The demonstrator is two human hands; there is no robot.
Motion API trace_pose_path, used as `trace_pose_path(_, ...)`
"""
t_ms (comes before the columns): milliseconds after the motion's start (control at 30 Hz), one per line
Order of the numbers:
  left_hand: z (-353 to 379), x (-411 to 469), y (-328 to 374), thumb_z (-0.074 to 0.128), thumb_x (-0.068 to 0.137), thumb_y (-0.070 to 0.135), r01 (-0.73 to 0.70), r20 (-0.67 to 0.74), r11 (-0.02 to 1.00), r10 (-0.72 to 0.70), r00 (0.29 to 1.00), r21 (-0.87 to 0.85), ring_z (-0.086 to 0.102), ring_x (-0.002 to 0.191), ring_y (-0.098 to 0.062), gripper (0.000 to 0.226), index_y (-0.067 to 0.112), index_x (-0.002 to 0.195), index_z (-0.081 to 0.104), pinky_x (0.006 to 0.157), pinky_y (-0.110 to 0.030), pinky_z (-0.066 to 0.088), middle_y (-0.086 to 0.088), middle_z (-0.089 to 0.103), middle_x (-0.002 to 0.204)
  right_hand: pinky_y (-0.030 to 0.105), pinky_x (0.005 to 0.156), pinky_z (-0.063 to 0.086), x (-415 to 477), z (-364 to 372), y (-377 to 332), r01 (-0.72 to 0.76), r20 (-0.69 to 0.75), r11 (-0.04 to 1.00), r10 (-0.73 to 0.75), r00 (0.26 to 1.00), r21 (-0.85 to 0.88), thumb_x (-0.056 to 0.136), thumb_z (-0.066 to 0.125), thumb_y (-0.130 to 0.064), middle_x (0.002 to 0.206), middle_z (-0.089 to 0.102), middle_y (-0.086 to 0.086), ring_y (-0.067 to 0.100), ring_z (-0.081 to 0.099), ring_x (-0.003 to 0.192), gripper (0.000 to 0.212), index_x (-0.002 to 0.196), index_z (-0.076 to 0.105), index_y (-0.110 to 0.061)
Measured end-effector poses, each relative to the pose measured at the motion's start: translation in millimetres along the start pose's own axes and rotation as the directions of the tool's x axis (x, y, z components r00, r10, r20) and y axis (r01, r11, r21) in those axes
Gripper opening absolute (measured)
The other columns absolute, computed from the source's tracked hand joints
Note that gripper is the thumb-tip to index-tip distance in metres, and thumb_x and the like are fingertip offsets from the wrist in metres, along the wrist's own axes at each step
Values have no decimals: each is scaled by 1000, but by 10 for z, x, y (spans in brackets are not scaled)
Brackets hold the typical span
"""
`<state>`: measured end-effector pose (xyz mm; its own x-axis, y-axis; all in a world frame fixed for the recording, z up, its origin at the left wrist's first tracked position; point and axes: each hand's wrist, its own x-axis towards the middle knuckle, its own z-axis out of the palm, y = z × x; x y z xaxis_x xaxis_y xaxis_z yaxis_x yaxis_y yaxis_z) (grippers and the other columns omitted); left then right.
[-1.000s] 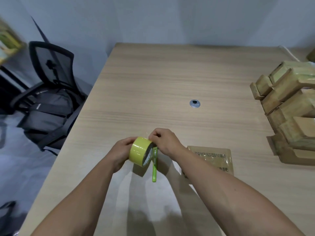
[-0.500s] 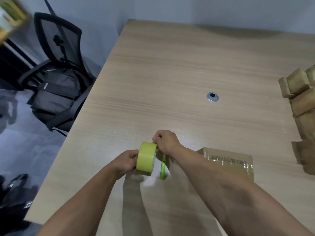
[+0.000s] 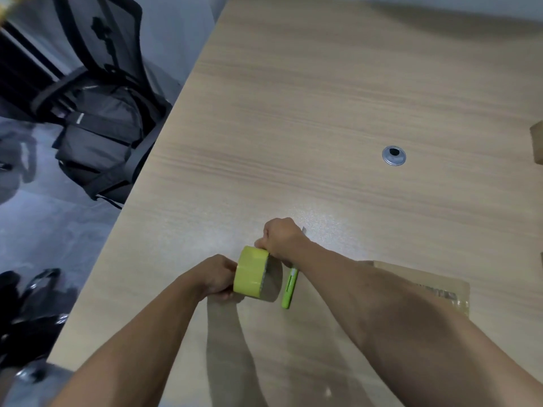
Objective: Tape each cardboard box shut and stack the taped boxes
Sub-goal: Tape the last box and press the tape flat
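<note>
My left hand (image 3: pixel 219 277) grips a yellow-green tape roll (image 3: pixel 250 272) from its left side, just above the table. My right hand (image 3: pixel 281 237) is closed at the roll's top far edge and holds a green utility knife (image 3: pixel 289 289). The knife's handle points down toward me and a bit of blade shows past my knuckles. A flat cardboard box (image 3: pixel 432 284) with shiny tape on it lies on the table to the right, partly hidden behind my right forearm. A corner of another cardboard box (image 3: pixel 537 145) shows at the right edge.
The wooden table (image 3: pixel 323 98) has a round metal cable grommet (image 3: pixel 394 155) right of centre. Beyond its left edge stands a black office chair (image 3: pixel 97 39) with a dark backpack (image 3: pixel 100 136) on the seat. Dark items lie on the floor at lower left.
The view has swung left and down, so the stack of boxes on the right is almost out of frame. Both hands stay together on the roll, now lower and nearer the table.
</note>
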<state>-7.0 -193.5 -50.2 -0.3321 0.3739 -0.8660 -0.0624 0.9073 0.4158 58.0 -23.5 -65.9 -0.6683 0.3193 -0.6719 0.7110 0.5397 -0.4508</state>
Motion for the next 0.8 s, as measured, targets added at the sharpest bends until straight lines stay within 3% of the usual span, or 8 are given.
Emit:
trace_pose_path(100,-11,44,32,46,86,-2,24,-6,1000,-24,1000,14,55,58,-26,27,-4,82,73,58,-31,49,-33,66,75,30,72,45,62,5,9,-8,-32,997,5,999,-76,88,75,-39,108,64,12,26,57,91,33,94,65,-8)
trace_pose_path(200,-15,67,64,46,90,-1,54,11,997,-55,998,60,52,46,-19,27,0,85,73,49,-24,47,-21,63,68,29,64,41,62,-13,63,-45,-89,998,41,995,-45,82,81,-43,84,56,5,23,54,80,45,71,50,-12)
trace_pose_path(267,-8,72,87,49,91,1,72,5,993,-73,997,97,54,46,-17,25,4,81,71,50,-24,46,-17,63,64,27,58,38,32,-11,98,-66,-103,997,63,993,-27,82,81,-44,75,47,2,22,53,77,49,67,45,-14)
trace_pose_path(467,-11,90,180,59,94,13,51,-44,966,-41,998,252,57,51,-14,29,13,65,63,56,-24,47,0,58,48,29,61,39,-86,6,95,-45,-98,997,52,994,70,95,65,-31,80,52,5,23,53,78,32,76,49,-11)
trace_pose_path(567,-114,32,272,62,92,17,66,-97,914,-29,995,400,55,57,-18,27,8,66,62,57,-25,43,-5,59,58,31,72,44,-242,-98,108,-16,-182,981,53,982,195,101,50,-22,104,64,16,28,57,93,25,102,62,0)
trace_pose_path(633,-219,-41,384,63,88,18,67,-180,872,24,983,485,57,62,-23,21,5,72,66,58,-25,44,-12,64,70,34,79,46,-365,-166,127,8,-227,970,49,973,244,102,45,-16,111,66,19,32,59,103,28,107,63,4)
trace_pose_path(733,-328,-151,602,62,90,21,-28,-373,903,205,905,430,65,74,-29,21,6,79,71,64,-28,47,-13,74,82,30,73,39,-581,-312,144,49,-285,961,32,958,272,103,43,-16,114,67,17,32,59,108,29,109,65,3)
trace_pose_path(800,-266,-241,774,60,92,20,-207,-471,937,324,820,282,63,77,-27,19,8,82,71,66,-29,45,-8,72,82,28,71,34,-763,-419,189,76,-343,956,27,939,285,103,43,-18,113,67,14,30,57,107,29,108,66,-1)
